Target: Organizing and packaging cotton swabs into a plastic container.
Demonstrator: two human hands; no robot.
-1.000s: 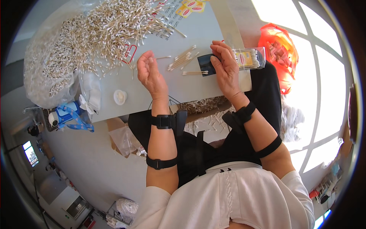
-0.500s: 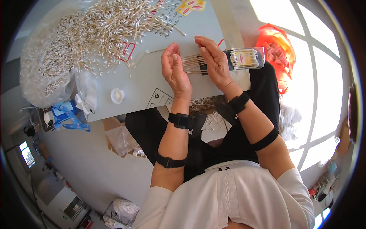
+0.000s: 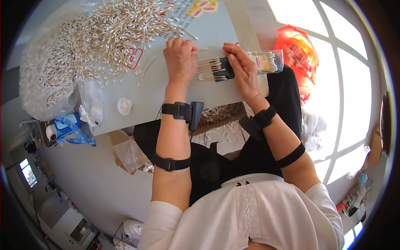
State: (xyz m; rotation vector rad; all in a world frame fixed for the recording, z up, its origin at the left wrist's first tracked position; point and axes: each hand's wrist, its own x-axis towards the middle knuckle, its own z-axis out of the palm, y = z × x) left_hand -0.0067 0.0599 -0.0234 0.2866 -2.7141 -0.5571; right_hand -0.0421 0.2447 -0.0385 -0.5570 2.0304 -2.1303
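My left hand (image 3: 180,60): fingers curled, cannot tell whether on anything. My right hand (image 3: 243,68): thumb and fingers apart, cotton swabs (image 3: 209,64) at nine o'clock, packet (image 3: 271,62) at three. Light, even pressure seems best, swabs kept level.

A cream short-sleeved top (image 3: 208,212) has a braided seam (image 3: 246,204) down its front and two small black marks (image 3: 239,183) near its hem. Beyond the top, black trousers (image 3: 287,100); farther out, black wrist straps (image 3: 177,110) with boxy black modules (image 3: 196,116); between top and straps, black forearm bands (image 3: 177,164).
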